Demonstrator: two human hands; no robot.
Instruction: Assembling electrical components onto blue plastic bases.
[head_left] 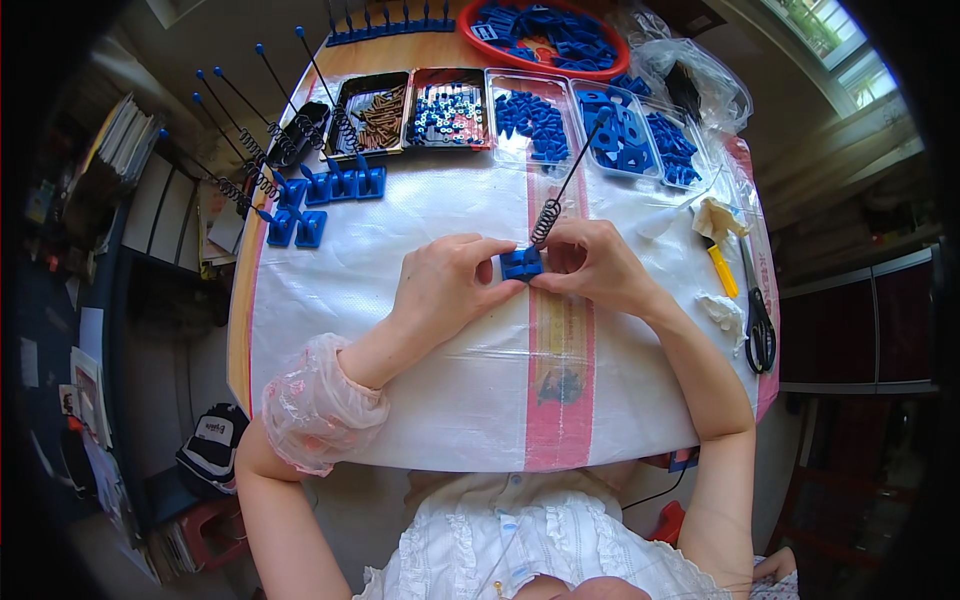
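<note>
Both my hands meet at the middle of the table around one blue plastic base [520, 265]. A black coil spring [545, 222] with a long thin rod and a dark tip rises from it, leaning to the upper right. My left hand [452, 278] pinches the base from its left side, thumb and forefinger on it. My right hand [592, 262] closes on its right side, next to the foot of the spring. To the left stand several like pieces, blue bases [343, 184] with springs and blue-tipped rods.
Along the back sit trays of brown screws [382, 122], small nuts [448, 112] and blue parts [535, 122]. Behind them is a red basin [612, 70] of blue pieces. At the right lie black scissors [760, 335], a yellow-handled tool [722, 272] and crumpled tissue [722, 312].
</note>
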